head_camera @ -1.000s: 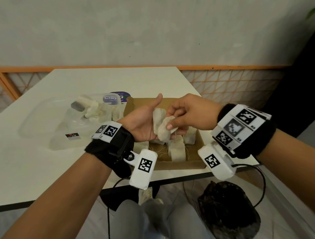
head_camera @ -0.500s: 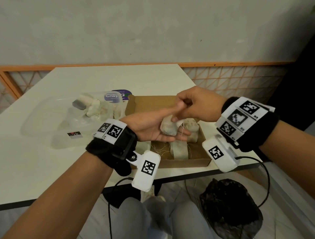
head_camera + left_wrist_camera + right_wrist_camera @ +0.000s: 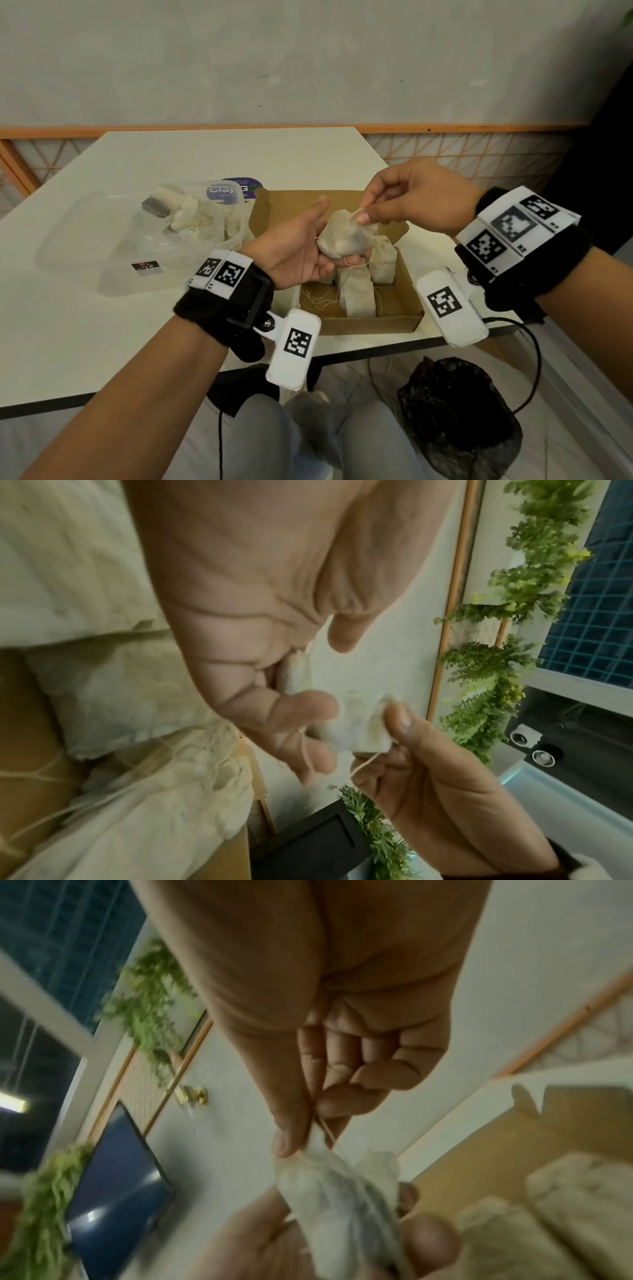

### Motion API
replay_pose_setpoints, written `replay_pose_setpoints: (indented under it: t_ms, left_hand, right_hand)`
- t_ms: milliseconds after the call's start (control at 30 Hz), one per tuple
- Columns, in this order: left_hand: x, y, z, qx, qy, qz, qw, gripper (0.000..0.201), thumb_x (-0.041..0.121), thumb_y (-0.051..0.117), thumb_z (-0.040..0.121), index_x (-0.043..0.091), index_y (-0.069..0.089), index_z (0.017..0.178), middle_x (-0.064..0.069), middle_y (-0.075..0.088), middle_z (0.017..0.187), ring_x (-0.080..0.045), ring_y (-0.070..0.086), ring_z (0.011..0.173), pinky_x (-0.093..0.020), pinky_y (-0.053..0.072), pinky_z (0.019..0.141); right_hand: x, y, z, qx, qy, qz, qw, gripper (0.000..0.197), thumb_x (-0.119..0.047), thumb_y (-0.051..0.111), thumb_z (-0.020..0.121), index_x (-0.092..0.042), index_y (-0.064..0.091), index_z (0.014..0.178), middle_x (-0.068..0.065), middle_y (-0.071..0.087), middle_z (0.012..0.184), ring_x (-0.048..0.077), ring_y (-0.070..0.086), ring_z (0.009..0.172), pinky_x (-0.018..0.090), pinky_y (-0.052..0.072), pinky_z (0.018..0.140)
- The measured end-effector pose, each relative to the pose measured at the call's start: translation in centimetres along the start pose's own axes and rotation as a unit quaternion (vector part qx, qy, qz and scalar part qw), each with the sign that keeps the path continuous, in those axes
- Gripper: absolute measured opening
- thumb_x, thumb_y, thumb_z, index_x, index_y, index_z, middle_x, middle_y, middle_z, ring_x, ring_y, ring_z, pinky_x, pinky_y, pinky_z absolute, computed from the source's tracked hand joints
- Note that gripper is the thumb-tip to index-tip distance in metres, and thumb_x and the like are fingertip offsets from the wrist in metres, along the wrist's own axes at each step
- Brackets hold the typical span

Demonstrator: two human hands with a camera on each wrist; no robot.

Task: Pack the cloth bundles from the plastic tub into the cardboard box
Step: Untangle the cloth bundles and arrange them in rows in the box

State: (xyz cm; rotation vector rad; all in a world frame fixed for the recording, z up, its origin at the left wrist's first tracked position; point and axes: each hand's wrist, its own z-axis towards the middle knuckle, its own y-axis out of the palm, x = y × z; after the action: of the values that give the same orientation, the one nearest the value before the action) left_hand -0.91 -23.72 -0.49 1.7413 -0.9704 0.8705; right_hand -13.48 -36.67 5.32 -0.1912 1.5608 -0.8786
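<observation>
The white surface (image 3: pixel 102 308) carries a clear tub (image 3: pixel 113 246) on the left, with a few bundles in it, and an open box (image 3: pixel 376 322) just beside it on the right, with several bundles standing inside. Above the box, the left hand (image 3: pixel 294 250) lies palm up, fingers loosely cupped under one bundle (image 3: pixel 342 236). The right hand (image 3: pixel 411 202) pinches that bundle's top corner and string between thumb and forefinger.
</observation>
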Motion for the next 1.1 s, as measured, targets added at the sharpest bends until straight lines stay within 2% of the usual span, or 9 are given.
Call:
replay_pose_setpoints:
  t_ms: [133,267,367,467,633,800,900,967,1100]
  left_hand:
    - [0.1,-0.2,0.3,-0.022,0.006,-0.016,1.000,0.081,0.072,0.020,0.087,0.007,0.055,0.119,-0.019,0.066,0.104,-0.017,0.066,0.068,-0.017,0.044,0.045]
    - [0.0,0.2,0.2,-0.031,0.012,0.010,0.999,0.084,0.077,0.026,0.079,0.009,0.058,0.119,-0.015,0.068,0.101,-0.015,0.068,0.071,-0.017,0.045,0.047]
    - [-0.4,0.6,0.1,-0.010,0.045,0.044,0.998,0.053,0.054,0.049,0.081,0.013,0.056,0.114,-0.011,0.070,0.097,-0.012,0.069,0.074,-0.014,0.046,0.048]
    - [-0.7,0.8,0.2,0.008,0.057,0.029,0.998,0.017,0.015,0.050,0.094,0.007,0.052,0.109,-0.008,0.072,0.091,-0.012,0.071,0.075,-0.013,0.046,0.046]
    - [-0.6,1.7,0.0,0.009,0.076,0.009,0.997,0.025,0.000,0.041,0.097,0.010,0.045,0.119,-0.007,0.067,0.084,-0.010,0.070,0.072,-0.012,0.045,0.046]
    - [-0.5,2.2,-0.4,0.026,0.086,0.002,0.996,0.037,0.003,0.047,0.095,0.010,0.039,0.131,-0.011,0.068,0.094,-0.015,0.071,0.081,-0.015,0.053,0.054]
    - [-1.0,1.4,-1.5,0.115,0.134,0.034,0.984,0.039,0.012,0.056,0.092,0.012,0.045,0.129,-0.008,0.069,0.104,-0.018,0.069,0.089,-0.022,0.057,0.071]
    - [-1.8,0.1,-2.5,0.214,0.195,0.078,0.954,0.028,0.013,0.059,0.090,0.016,0.054,0.118,-0.004,0.071,0.100,-0.015,0.068,0.092,-0.026,0.052,0.080]
    - [-4.1,-2.9,-3.9,0.358,0.282,0.052,0.889,0.020,0.000,0.061,0.087,0.020,0.062,0.091,0.002,0.068,0.090,-0.007,0.062,0.084,-0.019,0.045,0.071]
  right_hand:
    - [-0.1,0.6,0.2,-0.008,0.017,0.077,0.997,0.011,-0.010,0.077,0.071,-0.012,0.066,0.071,0.004,0.058,0.060,0.010,0.049,0.054,0.020,0.040,0.054]
    - [0.4,1.1,0.9,0.024,0.046,0.081,0.995,0.012,-0.010,0.076,0.073,-0.013,0.065,0.069,0.003,0.057,0.057,0.011,0.049,0.053,0.021,0.041,0.053]
    - [0.7,1.0,1.3,0.035,0.063,0.087,0.994,0.013,-0.012,0.077,0.073,-0.013,0.065,0.069,0.004,0.057,0.060,0.013,0.048,0.055,0.022,0.040,0.053]
    - [0.8,0.7,1.4,0.030,0.085,0.062,0.994,0.013,-0.013,0.077,0.073,-0.012,0.065,0.071,-0.001,0.057,0.055,0.011,0.048,0.053,0.021,0.039,0.051]
    - [1.8,0.7,1.1,0.010,0.116,0.013,0.993,0.024,-0.033,0.075,0.074,-0.018,0.066,0.090,-0.007,0.059,0.073,0.008,0.051,0.067,0.024,0.042,0.064]
    - [2.4,0.6,0.5,-0.001,0.110,0.073,0.991,0.012,-0.022,0.075,0.074,-0.019,0.063,0.072,-0.003,0.057,0.071,0.010,0.052,0.070,0.023,0.038,0.062]
    - [2.5,-0.7,-0.2,0.004,0.109,0.045,0.993,0.010,-0.023,0.075,0.074,-0.018,0.066,0.075,-0.005,0.064,0.074,0.007,0.057,0.070,0.020,0.040,0.064]
    - [3.3,-2.1,-0.6,0.003,0.111,-0.021,0.994,0.017,-0.027,0.076,0.072,-0.014,0.070,0.082,-0.005,0.066,0.079,0.006,0.058,0.074,0.021,0.044,0.071]
    - [5.3,-2.9,-1.2,-0.084,0.160,-0.176,0.968,0.011,-0.040,0.077,0.067,-0.032,0.072,0.072,-0.010,0.067,0.084,0.013,0.058,0.089,0.033,0.041,0.094]
